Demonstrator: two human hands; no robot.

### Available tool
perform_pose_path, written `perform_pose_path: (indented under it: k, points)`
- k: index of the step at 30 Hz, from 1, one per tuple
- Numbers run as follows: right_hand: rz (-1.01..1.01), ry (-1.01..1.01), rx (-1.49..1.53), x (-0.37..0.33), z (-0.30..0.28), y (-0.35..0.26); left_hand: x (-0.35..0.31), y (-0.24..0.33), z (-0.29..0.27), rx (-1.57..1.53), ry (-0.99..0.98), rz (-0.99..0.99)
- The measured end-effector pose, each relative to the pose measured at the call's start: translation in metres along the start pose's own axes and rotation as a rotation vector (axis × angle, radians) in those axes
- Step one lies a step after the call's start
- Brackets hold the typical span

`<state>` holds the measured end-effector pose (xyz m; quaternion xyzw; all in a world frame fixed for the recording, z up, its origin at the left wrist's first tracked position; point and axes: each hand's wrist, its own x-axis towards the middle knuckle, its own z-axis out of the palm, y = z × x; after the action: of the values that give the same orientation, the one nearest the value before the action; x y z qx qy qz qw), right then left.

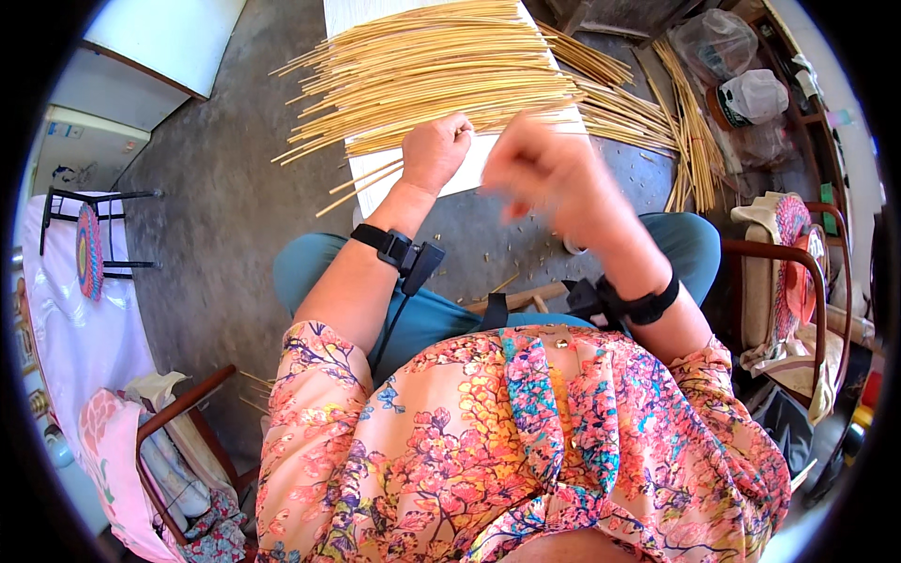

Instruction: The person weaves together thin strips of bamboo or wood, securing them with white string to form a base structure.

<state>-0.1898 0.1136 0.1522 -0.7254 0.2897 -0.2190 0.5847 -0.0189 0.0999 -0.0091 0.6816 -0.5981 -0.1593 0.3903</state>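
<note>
**Fists over the sticks; roll-off and snag risk**

Your left hand (434,153) is curled tight at the near edge of the stick layer (432,80). Two loose sticks (366,176) run in behind its wrist, slanting across the layer; can't tell if you've got hold of them. Your right hand (554,174) is just beside it, motion-blurred: opening and contents unreadable.

The layer lies across the white board (460,178), ends overhanging at left. Likely trouble: a sleeve or forearm catches those ends and skews the rows. The two slanted sticks could slide to the floor (216,225) if nothing grips them. The cable (387,324) below your left wrist strap (380,242) might snag on a stick tip, too.
</note>
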Motion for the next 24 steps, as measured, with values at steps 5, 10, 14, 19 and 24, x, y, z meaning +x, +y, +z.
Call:
perform_pose_path:
  k: [5,10,14,19,24]
  points:
    - [-0.405,-0.581,-0.578,-0.026,0.015,-0.005,0.011,-0.008,-0.002,-0.349,0.010,-0.152]
    - [-0.247,-0.693,0.025,-0.035,-0.030,-0.015,0.014,-0.010,-0.007,-0.680,0.004,-0.230]
    - [0.123,-0.274,-0.246,-0.034,-0.044,-0.006,0.013,-0.001,-0.017,-0.795,-0.065,-0.267]
    - [-0.035,0.198,-0.345,-0.010,-0.037,0.044,0.010,0.014,-0.021,-0.779,-0.128,-0.179]
    - [-0.209,0.361,-0.372,0.023,-0.027,0.079,0.006,0.017,-0.021,-0.795,-0.205,-0.175]
